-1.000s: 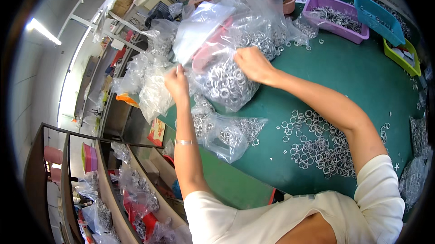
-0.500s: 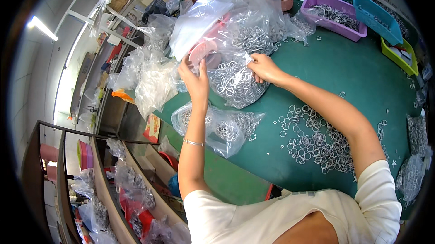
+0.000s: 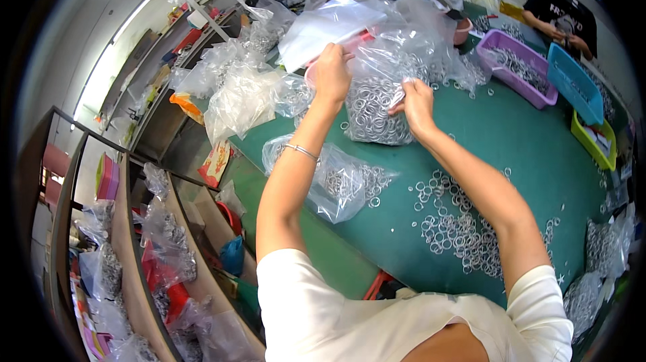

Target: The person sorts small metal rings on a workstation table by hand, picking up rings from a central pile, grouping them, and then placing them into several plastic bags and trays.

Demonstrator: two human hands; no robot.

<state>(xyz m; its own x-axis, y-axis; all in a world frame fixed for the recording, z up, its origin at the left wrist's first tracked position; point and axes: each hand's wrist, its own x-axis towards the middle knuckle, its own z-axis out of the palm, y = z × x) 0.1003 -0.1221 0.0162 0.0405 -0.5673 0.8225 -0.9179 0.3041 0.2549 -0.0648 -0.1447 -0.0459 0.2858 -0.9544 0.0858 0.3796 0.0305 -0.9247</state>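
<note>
A clear plastic bag (image 3: 378, 116) filled with silvery metal rings stands upright on the green table. My right hand (image 3: 417, 103) grips the bag's right side, the film bunched between thumb and fingers. My left hand (image 3: 332, 76) is closed at the bag's upper left edge, its fingertips partly hidden behind the hand. Just behind the left hand shows part of a pink plastic container (image 3: 310, 75). Nearer to me, a second clear bag (image 3: 334, 190) lies on its side with rings inside it and at its mouth.
Loose rings (image 3: 464, 235) are spread by my right forearm. Purple (image 3: 548, 97), blue (image 3: 583, 96) and yellow-green (image 3: 601, 153) baskets line the far right. More bags (image 3: 245, 96) crowd the left. A wooden shelf unit (image 3: 128, 227) stands left, and another person (image 3: 562, 15) works at the far right.
My left hand has moved from the pink container to the bag's upper edge and closed. The bag of rings now stands more upright, and my right hand has shifted right and slightly lower.
</note>
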